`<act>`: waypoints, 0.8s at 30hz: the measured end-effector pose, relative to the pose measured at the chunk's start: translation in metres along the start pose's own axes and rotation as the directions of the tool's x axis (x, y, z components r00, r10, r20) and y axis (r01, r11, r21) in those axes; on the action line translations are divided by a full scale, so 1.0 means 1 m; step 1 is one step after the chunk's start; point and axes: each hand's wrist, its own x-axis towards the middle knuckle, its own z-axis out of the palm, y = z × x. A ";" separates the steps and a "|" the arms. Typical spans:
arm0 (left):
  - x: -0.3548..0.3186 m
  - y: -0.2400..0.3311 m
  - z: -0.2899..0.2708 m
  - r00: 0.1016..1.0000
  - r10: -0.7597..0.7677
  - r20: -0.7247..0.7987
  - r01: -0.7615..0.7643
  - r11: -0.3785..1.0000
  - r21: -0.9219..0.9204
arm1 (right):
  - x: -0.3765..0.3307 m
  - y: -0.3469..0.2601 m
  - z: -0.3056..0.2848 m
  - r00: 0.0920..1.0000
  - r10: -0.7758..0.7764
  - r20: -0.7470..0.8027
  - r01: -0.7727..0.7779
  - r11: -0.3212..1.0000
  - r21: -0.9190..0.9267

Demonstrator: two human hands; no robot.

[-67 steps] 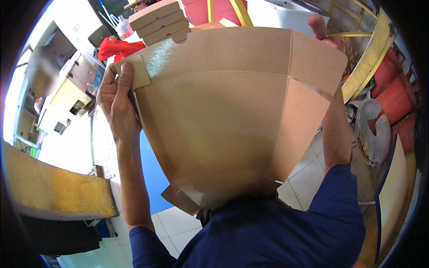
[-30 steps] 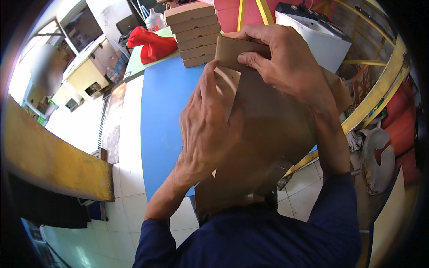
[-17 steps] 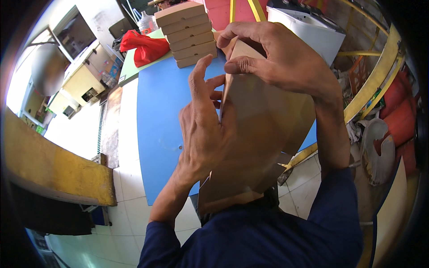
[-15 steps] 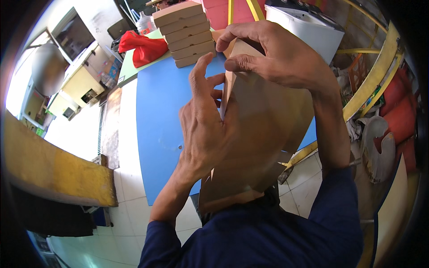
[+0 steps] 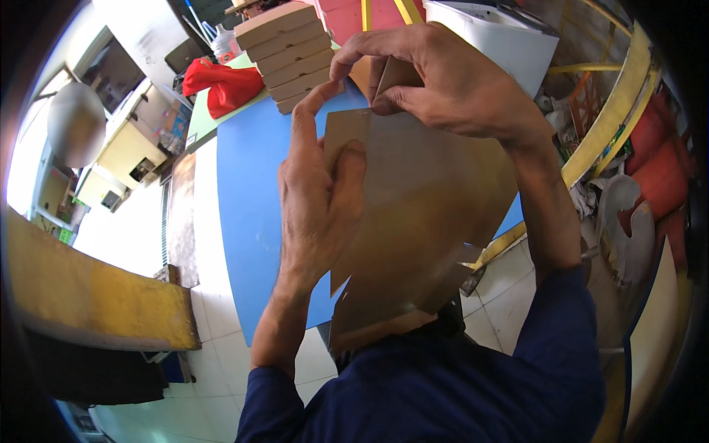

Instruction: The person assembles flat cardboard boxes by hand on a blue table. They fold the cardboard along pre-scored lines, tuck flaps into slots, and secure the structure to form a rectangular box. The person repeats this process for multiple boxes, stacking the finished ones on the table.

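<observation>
A partly folded brown cardboard box blank [image 5: 425, 214] leans between my arms, its lower edge close to my body. My left hand [image 5: 314, 210] grips the left side flap, with the thumb on the flap's face and the fingers mostly hidden behind it. At the far edge, my right hand [image 5: 458, 85] pinches a small folded tab between thumb and fingers. Cut slits and loose flaps show along the near part of the blank. Beneath it lies a blue tabletop [image 5: 247, 236].
Beyond my hands stands a stack of several closed cardboard boxes [image 5: 288, 63]. A red cloth bag [image 5: 225, 87] lies left of it. A white tub-like appliance [image 5: 491, 44] stands at the back right, near a yellow metal frame [image 5: 613, 111]. Another person [image 5: 76, 125] is at the far left.
The left side flap, edge-on before, now faces me, with my left thumb laid on it. My left hand has shifted slightly left. My right hand still pinches the far edge.
</observation>
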 end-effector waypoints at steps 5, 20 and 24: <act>0.009 -0.005 -0.016 0.932 -0.152 0.330 0.359 0.527 -0.771 | -0.013 -0.040 -0.008 0.984 -0.107 -0.144 0.109 0.994 0.004; 0.020 -0.063 -0.048 0.942 -0.316 -0.114 0.210 0.819 -0.534 | -0.083 0.081 -0.017 0.553 0.002 -0.833 0.379 0.890 0.254; 0.032 -0.084 -0.060 0.953 -0.299 -0.043 0.226 0.801 -0.554 | -0.131 0.124 0.042 0.705 0.590 -0.395 0.073 0.493 0.867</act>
